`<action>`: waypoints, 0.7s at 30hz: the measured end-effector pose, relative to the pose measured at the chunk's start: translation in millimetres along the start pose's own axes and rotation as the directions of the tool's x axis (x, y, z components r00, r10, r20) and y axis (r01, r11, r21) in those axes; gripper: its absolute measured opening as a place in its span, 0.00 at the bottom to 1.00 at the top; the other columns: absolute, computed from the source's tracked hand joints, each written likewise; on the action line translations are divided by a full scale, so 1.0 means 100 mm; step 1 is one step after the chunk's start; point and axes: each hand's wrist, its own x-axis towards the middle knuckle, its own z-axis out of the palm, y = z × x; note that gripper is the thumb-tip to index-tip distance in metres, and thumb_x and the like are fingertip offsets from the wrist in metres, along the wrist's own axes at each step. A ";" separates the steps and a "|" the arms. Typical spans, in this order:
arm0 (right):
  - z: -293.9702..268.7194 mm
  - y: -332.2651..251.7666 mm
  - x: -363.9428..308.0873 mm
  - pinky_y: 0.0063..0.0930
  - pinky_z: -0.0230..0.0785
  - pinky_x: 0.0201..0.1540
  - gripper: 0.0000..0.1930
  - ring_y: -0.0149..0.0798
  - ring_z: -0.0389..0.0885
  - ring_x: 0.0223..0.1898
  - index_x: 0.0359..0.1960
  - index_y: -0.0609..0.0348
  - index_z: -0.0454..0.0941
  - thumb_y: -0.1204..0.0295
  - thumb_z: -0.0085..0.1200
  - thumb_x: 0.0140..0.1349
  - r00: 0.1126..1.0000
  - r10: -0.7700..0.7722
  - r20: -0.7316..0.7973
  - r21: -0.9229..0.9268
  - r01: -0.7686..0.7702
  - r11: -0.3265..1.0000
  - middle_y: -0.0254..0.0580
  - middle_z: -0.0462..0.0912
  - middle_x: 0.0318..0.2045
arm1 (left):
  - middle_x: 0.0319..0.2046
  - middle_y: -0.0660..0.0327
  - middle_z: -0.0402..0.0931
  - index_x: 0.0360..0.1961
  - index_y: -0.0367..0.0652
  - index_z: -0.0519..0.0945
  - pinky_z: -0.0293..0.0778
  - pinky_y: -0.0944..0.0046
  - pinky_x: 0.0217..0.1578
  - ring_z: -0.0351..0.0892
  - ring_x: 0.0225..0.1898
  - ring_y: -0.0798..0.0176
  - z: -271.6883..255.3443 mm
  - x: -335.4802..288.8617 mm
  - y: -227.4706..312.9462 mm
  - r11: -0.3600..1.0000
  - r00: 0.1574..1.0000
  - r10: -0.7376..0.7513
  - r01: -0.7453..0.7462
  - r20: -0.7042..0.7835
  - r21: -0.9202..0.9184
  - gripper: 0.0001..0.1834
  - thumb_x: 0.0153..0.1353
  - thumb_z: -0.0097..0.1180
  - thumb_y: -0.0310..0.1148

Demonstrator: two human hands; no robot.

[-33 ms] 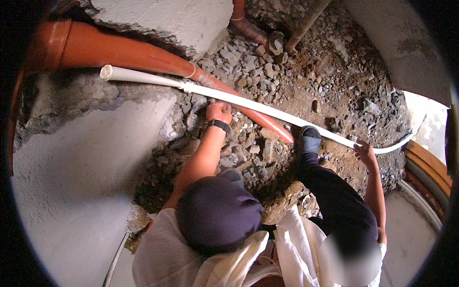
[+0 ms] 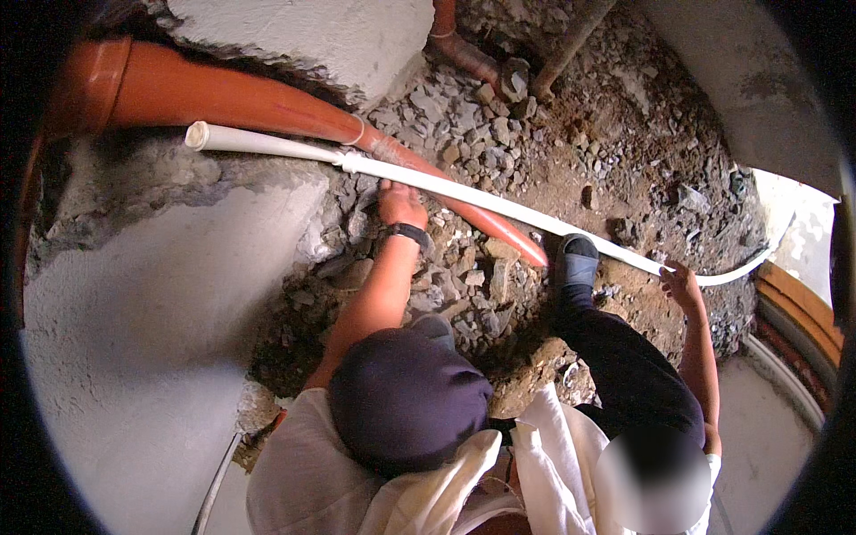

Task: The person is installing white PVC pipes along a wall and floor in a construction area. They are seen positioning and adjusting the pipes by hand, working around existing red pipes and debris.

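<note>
A long white pipe (image 2: 499,209) with a wider socket end at the left slants down to the right over the rubble, lying across a tapering orange pipe (image 2: 294,104). My left hand (image 2: 403,206), with a dark band at the wrist, rests by the near side of the white pipe. Its fingers are stretched out and their tips meet the pipe's edge. Farther right, my right hand (image 2: 682,287) has its fingers closed at the white pipe, where it begins to curve. Part of its grip is hidden.
Broken stones (image 2: 486,134) and soil lie around the pipes. A concrete block (image 2: 312,45) stands at the back left, and a grey slab (image 2: 169,339) at the near left. My shoe (image 2: 578,263) stands against the white pipe. Orange pipes (image 2: 798,308) run along the right.
My left hand has moved slightly left, and its fingers, curled before, are now straighter. My right hand and the white pipe have stayed in place.
</note>
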 end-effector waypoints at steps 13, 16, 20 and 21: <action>-0.02 0.06 0.24 0.27 0.70 0.26 0.24 0.28 0.80 0.27 0.57 0.68 0.76 0.64 0.61 0.66 1.000 -0.019 -0.022 -0.058 0.018 0.998 0.45 0.86 0.33 | 0.31 0.53 0.83 0.47 0.39 0.80 0.76 0.55 0.37 0.83 0.34 0.54 0.37 -0.62 0.54 -0.103 0.719 0.141 -0.673 0.681 0.732 0.17 0.74 0.47 0.41; -0.06 0.30 0.25 0.28 0.69 0.27 0.24 0.28 0.77 0.25 0.57 0.65 0.77 0.61 0.62 0.65 0.996 -0.076 -0.043 0.032 0.078 0.996 0.40 0.84 0.29 | 0.39 0.47 0.83 0.45 0.39 0.82 0.75 0.45 0.45 0.81 0.43 0.37 0.87 -0.25 0.47 -0.506 0.595 -0.289 -0.760 0.750 0.408 0.17 0.69 0.48 0.41; 0.05 -0.02 0.14 0.28 0.71 0.29 0.23 0.29 0.78 0.25 0.54 0.66 0.79 0.60 0.62 0.65 0.991 -0.113 -0.070 -0.037 0.111 0.993 0.39 0.83 0.27 | 0.46 0.46 0.83 0.47 0.41 0.86 0.76 0.49 0.53 0.82 0.50 0.43 1.18 0.15 0.17 -0.807 0.737 -0.566 -0.586 0.370 -0.067 0.27 0.57 0.59 0.53; 0.08 -0.02 0.11 0.28 0.71 0.29 0.23 0.29 0.78 0.25 0.54 0.66 0.79 0.60 0.62 0.65 0.991 -0.104 -0.083 -0.008 0.104 0.995 0.39 0.83 0.27 | 0.48 0.46 0.83 0.47 0.41 0.86 0.76 0.49 0.54 0.82 0.51 0.44 1.29 0.16 0.08 -0.816 0.770 -0.564 -0.576 0.297 -0.057 0.30 0.56 0.59 0.56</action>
